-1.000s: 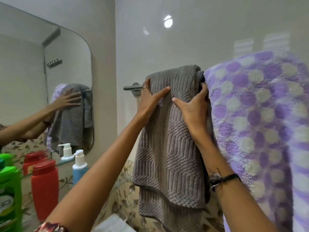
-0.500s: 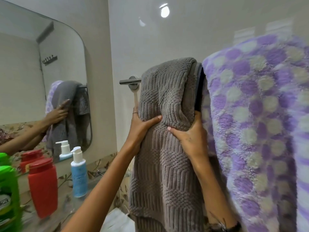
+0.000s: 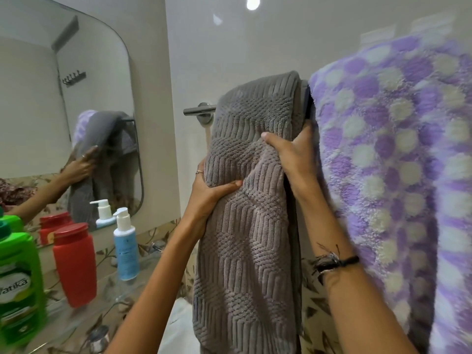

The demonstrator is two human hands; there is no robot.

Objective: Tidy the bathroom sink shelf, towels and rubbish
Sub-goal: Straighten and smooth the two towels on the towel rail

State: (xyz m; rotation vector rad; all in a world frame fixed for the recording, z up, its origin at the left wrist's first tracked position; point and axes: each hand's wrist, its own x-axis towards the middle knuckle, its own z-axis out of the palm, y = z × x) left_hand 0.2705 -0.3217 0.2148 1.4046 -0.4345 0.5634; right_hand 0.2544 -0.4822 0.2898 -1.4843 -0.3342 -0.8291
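A grey ribbed towel (image 3: 250,226) hangs over the chrome towel rail (image 3: 198,111) on the wall. My left hand (image 3: 207,190) grips its left edge about halfway down, thumb across the front and fingers behind. My right hand (image 3: 293,152) grips the right edge a little higher, thumb on the front, fingers tucked behind between the grey towel and a purple-and-white spotted towel (image 3: 398,175) hanging to the right on the same rail.
A glass shelf (image 3: 84,312) at the lower left carries a green bottle (image 3: 19,284), a red bottle (image 3: 75,264) and a blue pump bottle (image 3: 126,249). A wall mirror (image 3: 63,111) stands above it. Something white (image 3: 178,325) lies below.
Both hands have slid down the grey towel from near the rail to its middle and now clasp its edges. The towel lies narrower and smoother.
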